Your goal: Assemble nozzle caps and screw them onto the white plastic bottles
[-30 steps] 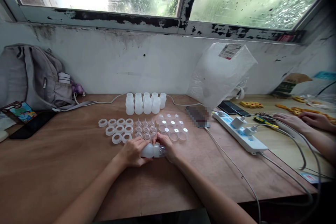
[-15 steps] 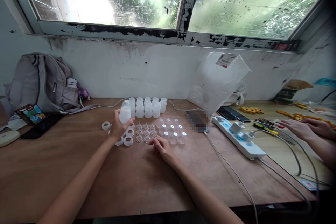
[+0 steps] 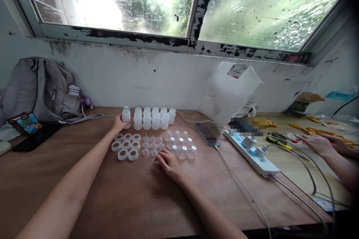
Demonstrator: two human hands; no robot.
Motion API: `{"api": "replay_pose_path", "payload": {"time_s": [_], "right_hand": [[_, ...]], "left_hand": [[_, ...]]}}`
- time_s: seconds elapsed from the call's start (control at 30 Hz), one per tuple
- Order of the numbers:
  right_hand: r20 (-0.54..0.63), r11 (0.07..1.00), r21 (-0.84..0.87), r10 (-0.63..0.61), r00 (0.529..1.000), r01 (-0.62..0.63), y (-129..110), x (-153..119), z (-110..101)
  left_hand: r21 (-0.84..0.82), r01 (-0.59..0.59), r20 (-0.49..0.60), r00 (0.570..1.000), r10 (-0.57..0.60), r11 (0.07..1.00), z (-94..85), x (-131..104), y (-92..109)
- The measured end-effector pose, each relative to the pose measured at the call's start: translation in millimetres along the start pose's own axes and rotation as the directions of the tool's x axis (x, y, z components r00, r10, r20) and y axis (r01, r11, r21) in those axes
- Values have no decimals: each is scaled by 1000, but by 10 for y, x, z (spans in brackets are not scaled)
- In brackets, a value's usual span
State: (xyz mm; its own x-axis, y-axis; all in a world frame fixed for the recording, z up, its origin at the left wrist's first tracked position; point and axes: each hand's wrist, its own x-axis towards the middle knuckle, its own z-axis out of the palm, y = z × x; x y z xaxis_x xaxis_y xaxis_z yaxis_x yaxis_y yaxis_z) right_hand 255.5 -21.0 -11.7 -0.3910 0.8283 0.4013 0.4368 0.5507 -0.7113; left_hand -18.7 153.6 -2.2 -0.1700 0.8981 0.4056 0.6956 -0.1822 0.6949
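Note:
My left hand [image 3: 121, 122] is closed around a small translucent white bottle [image 3: 126, 115] with a clear cap on top. It holds the bottle at the left end of several uncapped white bottles [image 3: 147, 118] standing in rows. Loosely bent, the fingers of my right hand [image 3: 167, 163] rest on the table and hold nothing. They are just beside the clear silicone teats [image 3: 153, 145], which stand in a grid. To the left of these lie white screw rings [image 3: 126, 145]. On the right are clear domed caps [image 3: 181, 147], several with white round spots.
A phone [image 3: 208, 133] on a cable and a white power strip [image 3: 252, 153] with plugs lie to the right. Behind stands a plastic bag [image 3: 228, 89]. A grey backpack [image 3: 42, 86] sits at left. Another person's hands [image 3: 322, 145] are at the far right by yellow parts.
My left hand has moved left and back with the capped bottle, from above the rings to the left end of the bottle rows. My right hand stays in about the same place.

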Motion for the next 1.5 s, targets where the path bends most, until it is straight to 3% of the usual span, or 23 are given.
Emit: {"api": "replay_pose_path", "payload": {"time_s": [0.23, 0.33, 0.43, 0.5, 0.6, 0.67, 0.73, 0.83, 0.97, 1.1, 1.3, 1.4, 1.5], "right_hand": [[8, 999, -45, -2, 1000, 3, -24, 5, 7], [2, 998, -63, -17, 1000, 17, -13, 5, 21], [-71, 994, -111, -12, 997, 4, 39, 2, 51], [-148, 986, -165, 11, 989, -36, 80, -1, 69], [-234, 965, -233, 64, 970, -119, 115, -2, 76], [-257, 952, -255, 103, 961, -170, 116, -5, 68], [-267, 940, -261, 149, 952, -220, 109, -12, 63], [-287, 921, -264, 210, 935, -288, 101, -33, 77], [-263, 879, -341, 252, 931, -334, 110, -61, 127], [-237, 845, -389, 293, 926, -367, 146, -66, 150], [-253, 908, -316, 199, 947, -276, 155, -48, 116], [-292, 949, -239, 133, 947, -207, 106, -50, 104], [-295, 977, -119, 138, 945, -180, 58, -68, 104]], "left_hand": [[-113, -37, 131, 990, 52, 993, 57, -7, -86], [-123, -74, 131, 987, 90, 990, 43, -29, -93], [-91, -99, 59, 993, 104, 991, 21, -97, -57], [-39, -117, -53, 992, 115, 992, -13, -197, 7], [73, -191, -203, 958, 202, 979, -110, -461, 161], [128, -299, -136, 939, 315, 946, -202, -700, 281], [175, -425, 22, 903, 428, 888, -295, -955, 393], [189, -588, 268, 802, 534, 787, -386, -1290, 505], [207, -644, 339, 753, 564, 737, -377, -1543, 523], [133, -625, 270, 770, 579, 769, -316, -1622, 586], [-167, -448, 80, 882, 465, 878, -184, -1671, 1064], [-337, -332, 70, 924, 375, 881, -21, -1738, 1237], [-442, -227, 102, 949, 300, 868, 136, -1835, 1262]]}}
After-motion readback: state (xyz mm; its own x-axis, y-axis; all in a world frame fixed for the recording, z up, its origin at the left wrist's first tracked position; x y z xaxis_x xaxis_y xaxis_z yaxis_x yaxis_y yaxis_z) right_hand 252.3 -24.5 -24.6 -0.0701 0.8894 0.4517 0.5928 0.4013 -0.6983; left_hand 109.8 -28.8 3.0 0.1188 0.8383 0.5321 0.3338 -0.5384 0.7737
